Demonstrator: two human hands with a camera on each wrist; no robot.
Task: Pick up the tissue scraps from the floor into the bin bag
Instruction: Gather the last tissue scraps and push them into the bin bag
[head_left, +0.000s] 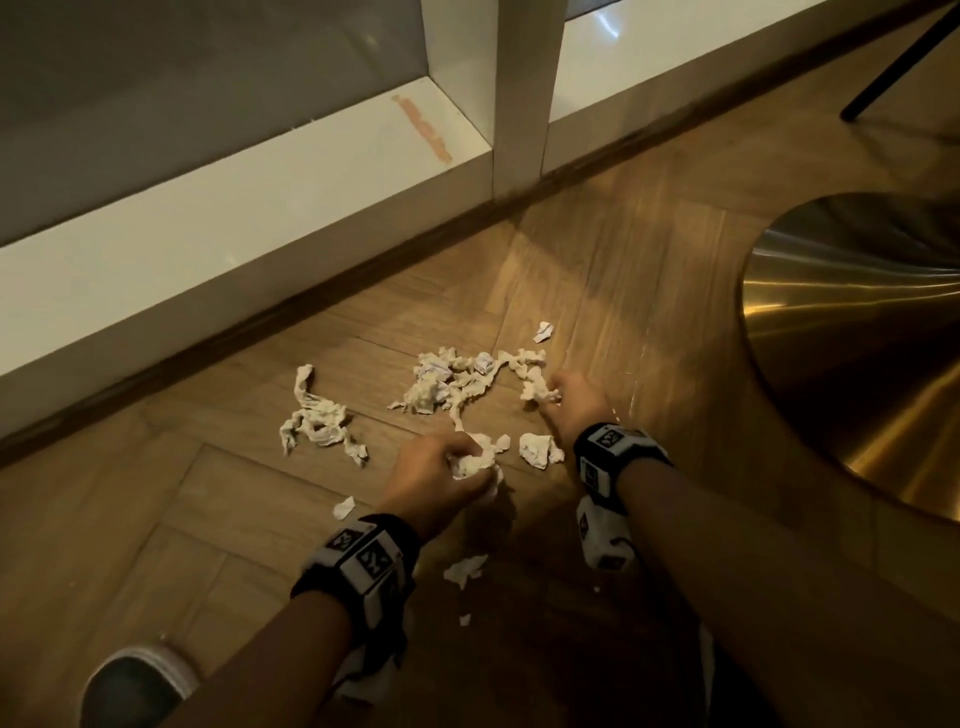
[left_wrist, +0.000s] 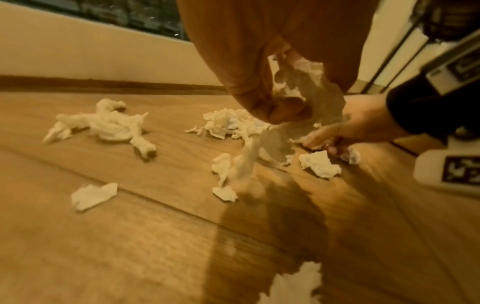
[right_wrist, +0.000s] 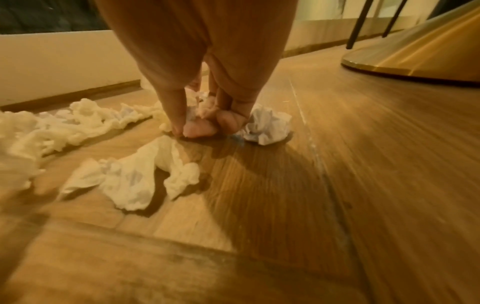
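White tissue scraps lie scattered on the wooden floor: a twisted strip (head_left: 317, 415) at left, a big pile (head_left: 452, 384) in the middle, a crumpled wad (head_left: 540, 449) between my hands. My left hand (head_left: 457, 462) grips a bunch of tissue (left_wrist: 306, 88) a little above the floor, with a strand dangling from it. My right hand (head_left: 558, 389) is down on the floor at the pile's right end, its fingers (right_wrist: 179, 115) pinching a tissue clump (right_wrist: 205, 107). No bin bag shows in any view.
A white ledge (head_left: 260, 228) with a dark skirting runs along the far side. A round gold table base (head_left: 852, 338) stands at right, a black chair leg (head_left: 893, 62) beyond it. Small scraps (head_left: 465, 569) lie near my wrists. My shoe (head_left: 135, 680) is at bottom left.
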